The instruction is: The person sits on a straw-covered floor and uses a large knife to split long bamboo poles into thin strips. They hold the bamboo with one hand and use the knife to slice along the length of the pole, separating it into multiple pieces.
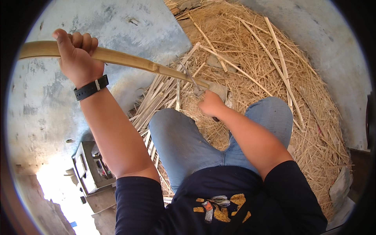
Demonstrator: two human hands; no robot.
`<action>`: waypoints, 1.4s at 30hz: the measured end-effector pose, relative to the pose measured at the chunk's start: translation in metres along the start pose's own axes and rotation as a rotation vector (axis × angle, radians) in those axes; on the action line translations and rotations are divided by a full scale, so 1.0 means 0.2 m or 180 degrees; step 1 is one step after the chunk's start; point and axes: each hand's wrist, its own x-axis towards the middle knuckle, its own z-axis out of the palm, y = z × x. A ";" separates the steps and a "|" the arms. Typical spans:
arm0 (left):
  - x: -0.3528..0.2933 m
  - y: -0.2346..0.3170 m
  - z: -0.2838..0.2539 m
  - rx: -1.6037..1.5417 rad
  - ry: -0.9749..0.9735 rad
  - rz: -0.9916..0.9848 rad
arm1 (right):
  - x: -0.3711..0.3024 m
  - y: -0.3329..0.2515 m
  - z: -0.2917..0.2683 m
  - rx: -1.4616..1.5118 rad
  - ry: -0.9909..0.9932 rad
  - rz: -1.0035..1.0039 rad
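My left hand [80, 58], raised at the upper left with a black watch on its wrist, is wrapped round a long bamboo pole [125, 59]. The pole slants down to the right, and its lower end comes close to a flat grey block [220, 92] between my knees. In my right hand [212, 105] is a knife, its dark handle end showing below the fist. The thin knife blade [190, 76] points up and left across the pole's lower part. Whether the edge bites into the bamboo I cannot tell.
Straw-like shavings [250, 74] cover the floor, with long bamboo strips [279, 58] lying on them. A pile of split strips [156, 98] lies beside my left knee. Pale blue walls [117, 19] stand close on the left and right. A small cabinet [92, 168] is at the lower left.
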 end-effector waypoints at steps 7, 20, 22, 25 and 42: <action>0.06 -0.04 -0.08 -0.0298 -0.0520 -0.0083 | -0.09 -0.13 0.12 0.0466 0.0625 -0.1828; 0.10 -0.08 -0.19 -0.0315 -0.0339 -0.0161 | 0.21 0.13 0.11 0.0859 0.0003 -0.0078; 0.10 -0.06 -0.20 -0.0297 -0.0271 -0.0099 | 0.02 -0.09 0.13 0.0616 0.0121 -0.0854; 0.07 -0.04 -0.14 -0.0074 0.0026 -0.0010 | 0.02 -0.13 0.17 0.0315 0.0408 -0.1951; 0.08 -0.07 -0.03 0.1060 0.1144 0.0170 | -0.04 -0.19 0.16 0.0322 0.0082 -0.1796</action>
